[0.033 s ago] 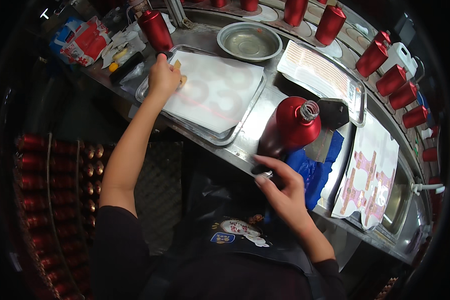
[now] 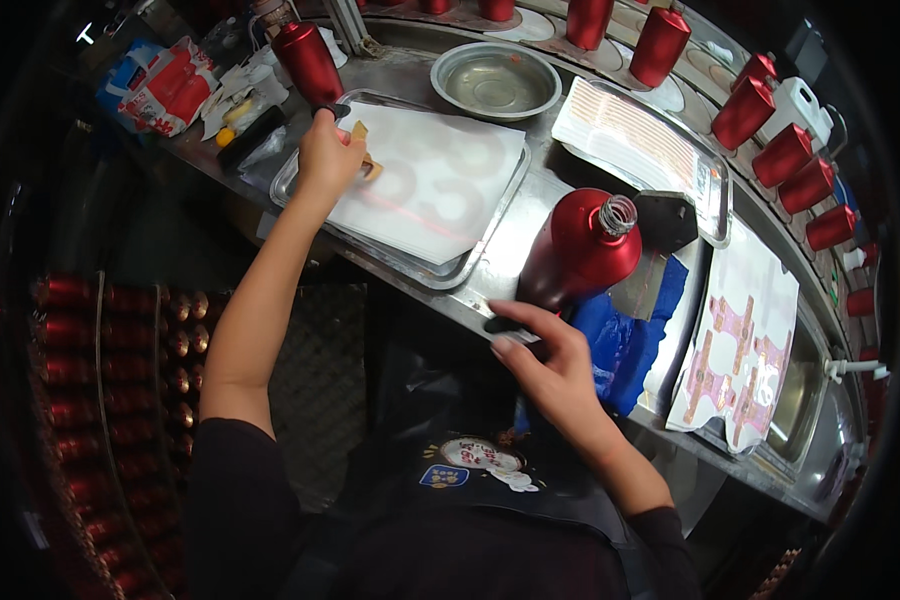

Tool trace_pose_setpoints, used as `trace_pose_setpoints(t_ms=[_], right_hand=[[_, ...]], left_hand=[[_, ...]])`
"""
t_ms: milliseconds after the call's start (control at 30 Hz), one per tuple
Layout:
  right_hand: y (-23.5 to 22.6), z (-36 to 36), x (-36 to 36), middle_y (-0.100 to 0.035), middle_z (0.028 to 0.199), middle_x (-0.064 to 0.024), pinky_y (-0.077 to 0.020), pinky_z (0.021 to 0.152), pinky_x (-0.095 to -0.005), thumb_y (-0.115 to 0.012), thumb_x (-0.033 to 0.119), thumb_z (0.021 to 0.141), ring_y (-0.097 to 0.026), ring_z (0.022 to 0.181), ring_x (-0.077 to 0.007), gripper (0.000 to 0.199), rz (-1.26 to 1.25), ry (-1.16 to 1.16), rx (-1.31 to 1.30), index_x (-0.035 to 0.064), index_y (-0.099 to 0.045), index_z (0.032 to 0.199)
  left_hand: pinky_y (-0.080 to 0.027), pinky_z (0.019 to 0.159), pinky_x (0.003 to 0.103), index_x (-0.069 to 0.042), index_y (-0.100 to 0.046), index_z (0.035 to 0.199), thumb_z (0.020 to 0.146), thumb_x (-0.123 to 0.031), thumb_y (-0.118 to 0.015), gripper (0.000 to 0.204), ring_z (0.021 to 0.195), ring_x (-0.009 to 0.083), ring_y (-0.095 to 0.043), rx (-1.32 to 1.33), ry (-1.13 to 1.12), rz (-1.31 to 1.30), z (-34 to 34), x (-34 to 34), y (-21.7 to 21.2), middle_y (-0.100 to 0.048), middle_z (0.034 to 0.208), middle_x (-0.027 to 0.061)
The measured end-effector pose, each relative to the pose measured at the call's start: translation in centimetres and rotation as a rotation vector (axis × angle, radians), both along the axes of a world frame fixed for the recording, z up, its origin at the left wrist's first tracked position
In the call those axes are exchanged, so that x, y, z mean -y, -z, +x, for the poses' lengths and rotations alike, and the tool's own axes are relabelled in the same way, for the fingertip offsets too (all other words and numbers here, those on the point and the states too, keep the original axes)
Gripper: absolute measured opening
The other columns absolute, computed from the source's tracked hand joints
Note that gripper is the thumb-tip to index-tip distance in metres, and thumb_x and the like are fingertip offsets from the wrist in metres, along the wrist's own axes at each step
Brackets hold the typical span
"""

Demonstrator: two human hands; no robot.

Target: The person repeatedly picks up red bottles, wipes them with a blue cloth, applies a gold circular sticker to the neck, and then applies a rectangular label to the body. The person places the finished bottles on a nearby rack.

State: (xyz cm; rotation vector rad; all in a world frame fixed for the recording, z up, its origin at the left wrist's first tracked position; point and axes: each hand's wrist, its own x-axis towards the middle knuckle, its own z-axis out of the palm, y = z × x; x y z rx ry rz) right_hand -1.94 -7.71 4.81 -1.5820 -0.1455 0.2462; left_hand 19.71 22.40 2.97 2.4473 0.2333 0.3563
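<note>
My left hand [image 2: 330, 158] is closed over the left side of a stack of white sheets [image 2: 440, 160] on a metal tray [image 2: 460, 275]. Its fingers pinch a gold-tan cut-out piece [image 2: 371, 167], partly hidden behind them; a black cover shows at one fingertip. Near the counter's front edge, my right hand [image 2: 560, 370] is open, thumb and forefinger apart, with a black tip between them that looks like another finger cover. Just beyond it is a glossy red bottle [image 2: 580, 250] with an uncapped clear threaded neck, beside a blue cloth [image 2: 620, 345].
A metal basin [image 2: 495, 85] sits behind the tray. To the right are a tray of striped sheets [image 2: 620, 130] and a white sheet with pink-gold cut-outs [image 2: 735, 340]. Red bottles [image 2: 660, 48] line a curved track. Racked red bottles [image 2: 70, 370] stand lower left.
My right hand has shifted slightly left along the counter's edge. The left hand has moved very little, and more of the gold-tan piece shows beside its fingers.
</note>
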Motion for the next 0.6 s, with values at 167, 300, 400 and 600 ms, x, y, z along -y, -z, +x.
trace_pose_setpoints(t_ms=[167, 300, 400, 600], right_hand=[[3.2, 2.6, -5.3, -0.063, 0.081, 0.0019, -0.0425, 0.059, -0.0209, -0.068, 0.025, 0.097, -0.054, 0.062, -0.0066, 0.046, 0.398, 0.056, -0.398, 0.0029, -0.06, 0.136], [1.6, 0.9, -4.4, -0.057, 0.072, 0.0026, -0.0385, 0.048, -0.0235, -0.066, 0.029, 0.098, -0.046, 0.045, -0.0091, 0.048, 0.688, 0.087, -0.422, 0.0011, -0.057, 0.136], [-0.9, -0.9, -2.9, -0.057, 0.07, 0.0015, -0.0365, 0.045, -0.0214, -0.064, 0.017, 0.097, -0.045, 0.046, -0.0066, 0.039, 0.558, 0.26, -0.322, -0.0019, -0.059, 0.131], [-4.0, -2.4, 2.2, -0.065, 0.094, -0.0027, -0.044, 0.073, -0.0215, -0.064, 0.003, 0.094, -0.058, 0.082, -0.0082, 0.026, 0.226, 0.451, 0.076, -0.0027, -0.068, 0.119]], left_hand=[[-0.057, 0.059, 0.027, 0.007, -0.047, 0.111, 0.086, -0.001, -0.071, 0.035, 0.077, 0.0178, -0.07, -0.036, 0.278, -0.761, -8.7, 5.9, -5.2, -0.068, 0.093, 0.0166], [-0.057, 0.07, 0.025, 0.006, -0.039, 0.135, 0.09, 0.005, -0.065, 0.052, 0.081, 0.0148, -0.07, -0.03, 0.435, -0.951, -15.4, 9.1, -6.8, -0.066, 0.103, 0.0145], [-0.056, 0.076, 0.023, 0.003, -0.037, 0.14, 0.091, 0.01, -0.06, 0.054, 0.085, 0.0121, -0.069, -0.06, 0.443, -1.109, -18.1, 10.9, -7.1, -0.063, 0.11, 0.0142], [-0.056, 0.077, 0.023, 0.002, -0.039, 0.135, 0.094, 0.005, -0.061, 0.047, 0.09, 0.0114, -0.07, 0.007, 0.609, -1.294, -18.9, 15.1, -6.5, -0.062, 0.111, 0.0106]])
